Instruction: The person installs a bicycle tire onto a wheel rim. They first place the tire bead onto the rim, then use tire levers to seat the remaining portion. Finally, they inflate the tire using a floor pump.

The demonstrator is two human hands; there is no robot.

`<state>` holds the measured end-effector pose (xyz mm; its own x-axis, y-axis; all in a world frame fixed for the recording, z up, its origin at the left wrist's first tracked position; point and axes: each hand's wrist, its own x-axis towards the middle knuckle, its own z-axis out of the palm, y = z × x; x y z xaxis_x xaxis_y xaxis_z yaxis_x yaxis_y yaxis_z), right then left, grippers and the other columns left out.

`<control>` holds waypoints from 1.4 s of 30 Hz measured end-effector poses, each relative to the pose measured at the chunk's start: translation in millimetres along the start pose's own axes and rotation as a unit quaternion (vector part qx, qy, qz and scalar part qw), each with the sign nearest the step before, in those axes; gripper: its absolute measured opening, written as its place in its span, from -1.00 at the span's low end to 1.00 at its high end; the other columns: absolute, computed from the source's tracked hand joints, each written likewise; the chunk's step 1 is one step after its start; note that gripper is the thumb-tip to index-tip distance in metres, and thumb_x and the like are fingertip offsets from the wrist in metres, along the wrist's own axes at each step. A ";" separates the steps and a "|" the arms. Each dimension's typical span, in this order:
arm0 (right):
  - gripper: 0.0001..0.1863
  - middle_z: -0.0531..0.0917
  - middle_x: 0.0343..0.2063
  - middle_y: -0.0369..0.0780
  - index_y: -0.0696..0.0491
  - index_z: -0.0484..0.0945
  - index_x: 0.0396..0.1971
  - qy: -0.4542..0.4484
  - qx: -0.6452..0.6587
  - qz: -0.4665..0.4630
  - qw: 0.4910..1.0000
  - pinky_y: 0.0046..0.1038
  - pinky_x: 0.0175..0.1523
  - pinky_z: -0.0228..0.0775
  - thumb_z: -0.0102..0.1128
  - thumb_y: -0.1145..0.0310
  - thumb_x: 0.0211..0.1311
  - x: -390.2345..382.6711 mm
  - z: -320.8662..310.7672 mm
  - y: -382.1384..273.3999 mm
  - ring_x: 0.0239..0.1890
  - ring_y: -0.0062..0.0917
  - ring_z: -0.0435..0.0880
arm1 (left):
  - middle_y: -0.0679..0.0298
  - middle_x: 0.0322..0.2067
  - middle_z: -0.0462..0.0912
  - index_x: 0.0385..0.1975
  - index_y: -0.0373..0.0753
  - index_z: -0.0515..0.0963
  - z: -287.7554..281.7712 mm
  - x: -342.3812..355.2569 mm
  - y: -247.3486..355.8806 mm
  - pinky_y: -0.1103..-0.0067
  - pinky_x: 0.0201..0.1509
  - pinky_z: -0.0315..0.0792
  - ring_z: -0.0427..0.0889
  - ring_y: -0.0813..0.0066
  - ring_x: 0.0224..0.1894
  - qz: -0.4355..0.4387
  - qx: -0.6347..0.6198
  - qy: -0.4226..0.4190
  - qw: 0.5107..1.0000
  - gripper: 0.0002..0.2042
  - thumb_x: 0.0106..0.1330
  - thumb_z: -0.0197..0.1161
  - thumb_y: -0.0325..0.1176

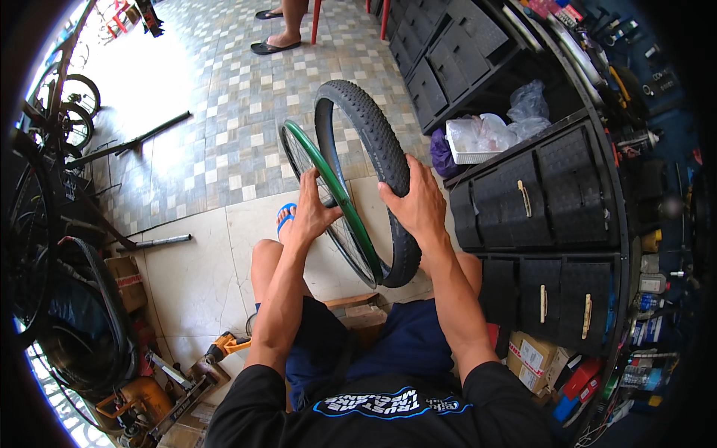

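Observation:
In front of my knees a bicycle wheel (352, 218) stands upright between my hands, with a green band around its rim and thin spokes inside. My left hand (309, 215) is closed on its near-left side, thumb and fingers on the rim. Just to the right stands a black knobby bicycle tire (371, 125), apart from the wheel at the top and close beside it at the bottom. The tire's right side is in my right hand (420, 207), thumb on the inner edge and fingers over the tread.
Black drawer cabinets (515, 201) line the right side, with a white basket (472, 157) of plastic bags on them. Metal stand legs (142, 140) and bicycles lie left. A yellow-black power tool (224, 346) rests near my left thigh. Another person's foot (282, 40) is far ahead.

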<state>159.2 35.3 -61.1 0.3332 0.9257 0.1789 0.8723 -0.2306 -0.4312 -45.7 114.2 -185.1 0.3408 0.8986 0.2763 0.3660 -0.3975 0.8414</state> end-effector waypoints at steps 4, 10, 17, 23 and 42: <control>-0.17 0.57 0.05 0.00 0.11 0.32 0.32 -0.005 0.007 0.001 1.000 -0.07 0.09 0.52 0.38 0.00 0.12 -5.0 -3.0 2.1 0.08 -0.06 0.60 | -0.10 0.16 0.45 0.25 -0.43 0.18 -0.7 10.9 7.7 0.31 0.35 0.43 0.51 -0.01 0.21 -0.021 -0.122 -0.054 0.991 -0.11 -0.08 0.62 -0.42; -0.18 0.58 0.07 0.03 0.14 0.36 0.30 0.005 0.027 -0.001 1.000 -0.12 0.14 0.49 0.42 0.02 0.10 -5.1 -7.6 16.5 0.10 -0.03 0.60 | -0.04 0.19 0.46 0.26 -0.33 0.14 -17.5 14.2 50.6 0.23 0.42 0.40 0.51 0.08 0.27 -0.058 -0.230 -0.088 0.968 -0.10 -0.10 0.60 -0.54; -0.18 0.59 0.07 0.05 0.15 0.38 0.29 -0.001 0.034 0.015 0.999 -0.14 0.16 0.46 0.45 0.05 0.08 -5.9 -13.3 26.1 0.09 -0.01 0.60 | 0.00 0.25 0.46 0.31 -0.30 0.14 -18.2 41.0 69.3 0.26 0.43 0.39 0.44 0.09 0.36 -0.006 -0.236 -0.115 0.965 -0.07 -0.12 0.58 -0.58; -0.16 0.59 0.08 -0.03 0.10 0.35 0.32 0.016 0.018 0.004 1.000 -0.11 0.12 0.51 0.40 0.00 0.10 -6.9 -11.5 31.0 0.10 -0.08 0.60 | 0.03 0.25 0.45 0.30 -0.29 0.17 7.1 42.9 52.1 0.35 0.31 0.44 0.55 0.27 0.18 -0.011 -0.215 -0.137 0.967 -0.10 -0.07 0.60 -0.55; -0.19 0.59 0.08 0.03 0.14 0.39 0.29 0.014 0.052 0.027 0.998 -0.16 0.19 0.43 0.44 0.04 0.09 0.1 -6.8 27.6 0.12 -0.05 0.60 | -0.16 0.20 0.49 0.31 -0.37 0.07 22.7 47.0 46.3 0.35 0.45 0.32 0.46 0.15 0.35 -0.011 -0.228 -0.127 0.965 -0.07 -0.10 0.53 -0.58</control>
<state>185.7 27.0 -67.0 0.3894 0.9040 0.1764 0.8117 -0.2463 -0.5296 7.0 133.8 -143.7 0.5597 0.8086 0.1815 -0.0245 -0.2027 0.9789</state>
